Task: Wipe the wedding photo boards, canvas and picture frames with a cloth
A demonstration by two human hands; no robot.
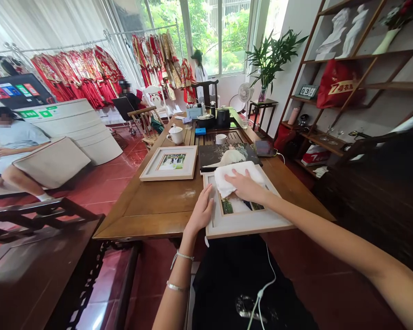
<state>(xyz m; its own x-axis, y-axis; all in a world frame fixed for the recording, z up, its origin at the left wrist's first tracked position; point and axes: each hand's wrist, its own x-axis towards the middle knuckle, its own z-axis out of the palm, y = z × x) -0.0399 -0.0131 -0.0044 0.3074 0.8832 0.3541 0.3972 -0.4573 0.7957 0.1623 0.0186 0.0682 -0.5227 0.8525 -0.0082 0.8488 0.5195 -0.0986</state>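
Observation:
A white-framed photo (242,219) lies flat on the near edge of the wooden table (158,208), partly over the edge. My right hand (245,185) rests palm down, fingers stretched, on a white cloth (234,176) spread across the glass. My left hand (202,211) lies flat with fingers together against the frame's left border, touching frame and tabletop. A second white-framed photo (170,162) lies further left on the table. A dark photo print (227,155) lies just beyond the cloth.
A white cup (175,134), a tea tray with pots (215,121) and a blue box stand at the table's far end. A seated person (10,146) is at left. Racks of red garments (75,75), a plant and wooden shelves (347,87) line the room. A white cable (265,284) crosses my lap.

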